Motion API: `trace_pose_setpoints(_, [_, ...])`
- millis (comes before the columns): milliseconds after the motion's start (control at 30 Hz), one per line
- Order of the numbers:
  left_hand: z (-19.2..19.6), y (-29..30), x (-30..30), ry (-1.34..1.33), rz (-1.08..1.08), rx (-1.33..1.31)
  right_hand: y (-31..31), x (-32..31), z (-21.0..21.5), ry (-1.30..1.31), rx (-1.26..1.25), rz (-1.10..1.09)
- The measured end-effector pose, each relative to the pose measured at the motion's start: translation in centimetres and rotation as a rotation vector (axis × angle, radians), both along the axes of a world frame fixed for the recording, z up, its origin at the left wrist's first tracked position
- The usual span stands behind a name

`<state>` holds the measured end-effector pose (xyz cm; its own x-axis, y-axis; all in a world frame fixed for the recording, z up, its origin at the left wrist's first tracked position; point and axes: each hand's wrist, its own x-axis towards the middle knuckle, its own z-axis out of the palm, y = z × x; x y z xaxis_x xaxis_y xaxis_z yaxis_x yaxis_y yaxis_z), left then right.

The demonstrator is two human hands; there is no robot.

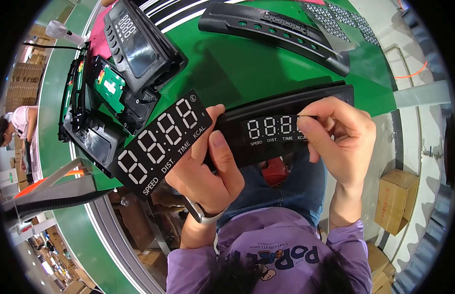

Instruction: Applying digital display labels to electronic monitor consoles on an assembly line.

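Note:
My left hand (205, 179) is closed, with a loose black display film (159, 142) printed with large white digits slanting up from its fingers. Its thumb lies at the left end of a long black console housing (247, 156), which stands in front of me over my lap. A smaller display film (271, 128) with white digits lies against the housing's face. My right hand (342, 134) pinches that film near its upper right edge between thumb and forefinger. The fingers cover the film's right end.
Back left, an assembled black console (141, 46) leans over opened housings with a green circuit board (110, 84). A curved black panel with button holes (276, 34) lies at the back, beside sheets of digit films (335, 18). A handheld white device (63, 32) sits far left. Another person (24, 122) works beyond.

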<state>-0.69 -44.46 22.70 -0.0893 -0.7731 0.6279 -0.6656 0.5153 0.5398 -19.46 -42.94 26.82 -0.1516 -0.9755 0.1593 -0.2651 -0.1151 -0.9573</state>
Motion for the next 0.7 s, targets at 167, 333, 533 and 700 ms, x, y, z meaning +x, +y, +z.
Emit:
trace_pose_setpoints(167, [0.0, 0.0, 0.0, -0.026, 0.001, 0.007, 0.0, 0.0, -0.1, -0.001, -0.011, 0.0])
trace_pose_setpoints(333, [0.0, -0.1, 0.1, -0.018, 0.002, 0.002, 0.0, 0.0, -0.1, 0.012, -0.018, -0.004])
trace_pose_setpoints(533, [-0.3, -0.3, 0.0, -0.006, -0.022, -0.083, 0.0, 0.0, -0.1, 0.017, -0.004, -0.018])
trace_pose_setpoints(700, [0.7, 0.1, -0.1, -0.048, -0.038, 0.011, 0.1, -0.1, -0.2, 0.053, -0.026, -0.031])
